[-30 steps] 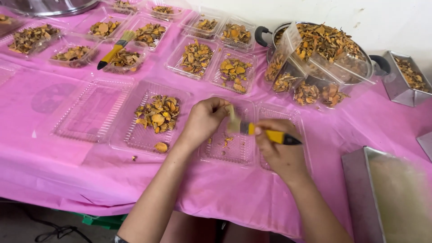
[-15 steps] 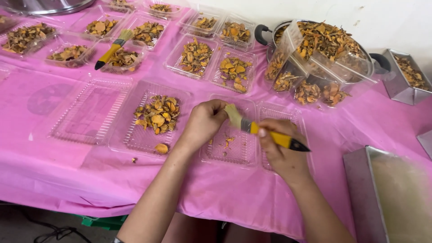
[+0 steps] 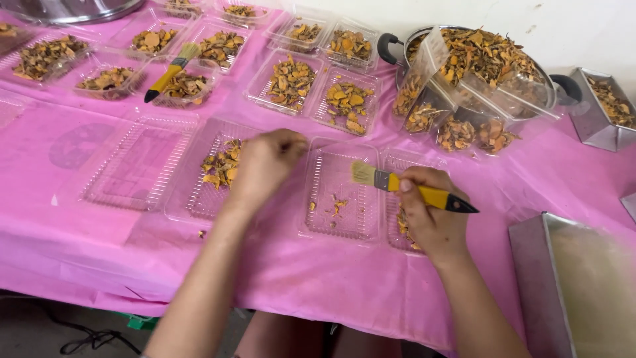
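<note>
head cam | worn on person, looks steeply down and forward | close over pink-clothed table (single view)

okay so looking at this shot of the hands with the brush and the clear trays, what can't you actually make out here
Head view only:
- Whether the left hand holds a piece: its curled fingers hide it.
- Part of the tray of orange pieces: the left hand covers it.
- The clear tray under the right hand, which grips the yellow brush: mostly covered.
- The metal box: cut off by the right and bottom edges.
</note>
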